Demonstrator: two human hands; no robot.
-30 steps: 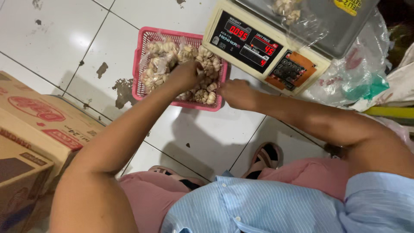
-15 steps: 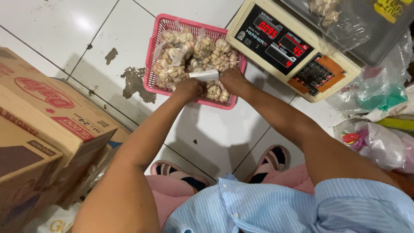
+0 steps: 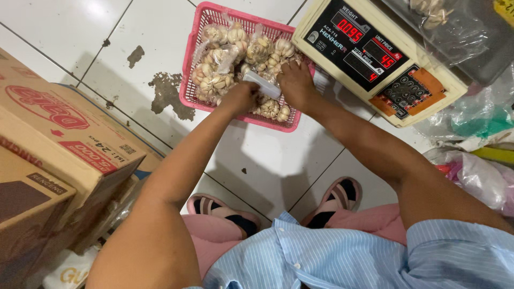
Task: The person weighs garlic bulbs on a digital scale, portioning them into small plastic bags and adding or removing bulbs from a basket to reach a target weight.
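A pink plastic basket (image 3: 194, 60) sits on the white tiled floor, filled with several clear bags of garlic bulbs (image 3: 218, 81). My left hand (image 3: 242, 96) is over the basket's near side and grips one end of a folded strip of clear plastic bag (image 3: 261, 84). My right hand (image 3: 294, 83) rests at the strip's other end, fingers curled down among the garlic bags. Both hands are close together above the basket's near right corner.
A cream digital weighing scale (image 3: 375, 51) with red digits stands right of the basket, a clear bag of garlic (image 3: 431, 12) on its steel pan. Cardboard boxes (image 3: 59, 144) stack at the left. Plastic bags (image 3: 471, 123) pile at the right. My sandalled feet (image 3: 337, 198) are below.
The view has shifted so the basket and scale sit lower and closer. My hands have come together at the basket's near edge, holding the plastic strip between them.
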